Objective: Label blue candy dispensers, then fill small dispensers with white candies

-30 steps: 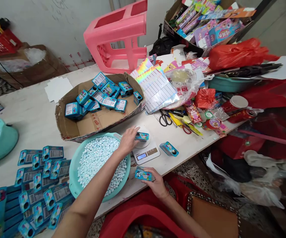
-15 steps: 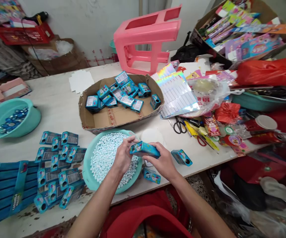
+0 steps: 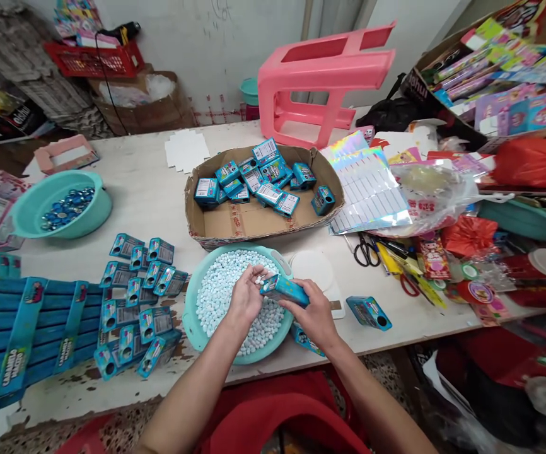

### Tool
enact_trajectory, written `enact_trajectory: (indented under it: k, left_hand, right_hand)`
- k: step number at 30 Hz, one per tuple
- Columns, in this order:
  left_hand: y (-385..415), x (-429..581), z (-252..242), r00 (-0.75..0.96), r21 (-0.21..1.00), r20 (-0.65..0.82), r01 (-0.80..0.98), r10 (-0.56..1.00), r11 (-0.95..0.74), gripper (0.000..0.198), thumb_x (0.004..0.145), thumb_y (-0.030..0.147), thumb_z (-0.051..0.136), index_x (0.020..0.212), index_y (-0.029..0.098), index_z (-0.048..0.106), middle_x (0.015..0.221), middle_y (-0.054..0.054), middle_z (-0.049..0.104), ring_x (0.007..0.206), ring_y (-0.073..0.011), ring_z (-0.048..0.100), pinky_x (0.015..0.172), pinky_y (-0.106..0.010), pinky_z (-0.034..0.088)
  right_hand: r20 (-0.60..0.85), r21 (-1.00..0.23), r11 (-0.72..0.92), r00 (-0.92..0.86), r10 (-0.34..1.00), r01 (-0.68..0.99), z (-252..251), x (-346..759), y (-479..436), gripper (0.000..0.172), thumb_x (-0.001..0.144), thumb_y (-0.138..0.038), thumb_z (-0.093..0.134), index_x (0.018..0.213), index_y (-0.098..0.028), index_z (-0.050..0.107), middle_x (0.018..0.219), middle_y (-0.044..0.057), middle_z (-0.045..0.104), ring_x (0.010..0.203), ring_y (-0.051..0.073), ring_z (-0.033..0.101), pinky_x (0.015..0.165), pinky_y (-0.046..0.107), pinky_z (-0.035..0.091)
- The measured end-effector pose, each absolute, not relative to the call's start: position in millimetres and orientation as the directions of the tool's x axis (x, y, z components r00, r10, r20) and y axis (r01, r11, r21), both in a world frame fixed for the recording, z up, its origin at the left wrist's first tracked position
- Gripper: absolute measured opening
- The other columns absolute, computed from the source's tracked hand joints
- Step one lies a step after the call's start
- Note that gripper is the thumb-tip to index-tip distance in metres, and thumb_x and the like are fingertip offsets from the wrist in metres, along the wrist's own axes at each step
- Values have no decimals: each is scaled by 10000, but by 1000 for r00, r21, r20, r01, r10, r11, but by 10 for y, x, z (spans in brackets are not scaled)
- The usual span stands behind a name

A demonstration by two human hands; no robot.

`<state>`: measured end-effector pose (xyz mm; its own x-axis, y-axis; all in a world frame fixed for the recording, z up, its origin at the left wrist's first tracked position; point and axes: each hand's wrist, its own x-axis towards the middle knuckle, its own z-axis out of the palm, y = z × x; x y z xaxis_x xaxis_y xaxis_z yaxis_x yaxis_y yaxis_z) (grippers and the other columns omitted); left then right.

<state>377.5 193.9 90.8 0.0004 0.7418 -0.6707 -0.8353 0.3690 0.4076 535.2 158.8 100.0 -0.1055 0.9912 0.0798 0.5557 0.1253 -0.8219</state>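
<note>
My right hand (image 3: 313,315) grips a small blue printed carton (image 3: 286,289), tilted over the right side of a turquoise basin (image 3: 192,333). White candies (image 3: 223,284) fill that basin. Above them, my left hand (image 3: 247,295) is cupped with its fingers curled at the carton's left end, and a few white pieces show at the fingertips. Another blue carton lies partly hidden under my right hand. To the right, one more blue carton (image 3: 369,313) rests on the table, beyond a white scale (image 3: 313,271).
Behind the basin, a cardboard tray (image 3: 235,236) holds several blue cartons. Cartons with round holes (image 3: 131,334) stand at left beside stacked blue strips (image 3: 17,340). A basin of blue shiny pieces (image 3: 84,217), a pink stool (image 3: 320,75) and black scissors (image 3: 366,250) are farther out.
The view has shifted left, so things appear farther right. My left hand has turned palm up, with white candies now showing at its fingertips. My right hand keeps hold of the carton.
</note>
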Motion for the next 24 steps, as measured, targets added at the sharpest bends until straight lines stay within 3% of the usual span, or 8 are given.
enact_trajectory:
  k: [13,20,22,24]
  left_hand:
    - [1874,3811,988,-9,455,-670,-795,742,401,134,776,221,572,790,101,628,700,-38,614,604,-115,573,604,-235,448]
    - [1775,3742,1038,-96,622,-515,-725,852,295,257,646,116,677,896,105,619,801,-56,637,816,-156,627,779,-272,469]
    - [1768,3673,996,-147,680,-501,-677,853,283,299,659,169,683,944,130,604,807,-31,620,743,-119,616,740,-261,470]
    - [1769,3577,958,-172,749,-510,-571,843,337,326,673,224,675,976,148,583,769,-1,595,588,-67,548,608,-220,441]
  right_hand:
    - [44,-886,50,-24,999,461,957,5292,1509,371,705,-366,700,1026,-227,578,980,52,613,934,242,562,829,375,443]
    - [-136,-980,-139,24,990,140,833,5303,1451,432,636,-378,747,994,-219,563,917,9,630,848,208,578,788,339,460]
    - [-164,-986,-164,31,986,1,780,5328,1434,441,616,-365,761,977,-217,556,908,5,635,849,205,583,793,339,468]
    - [-177,-982,-174,34,984,-75,743,5356,1426,448,597,-350,771,965,-218,552,895,0,636,845,202,588,792,340,474]
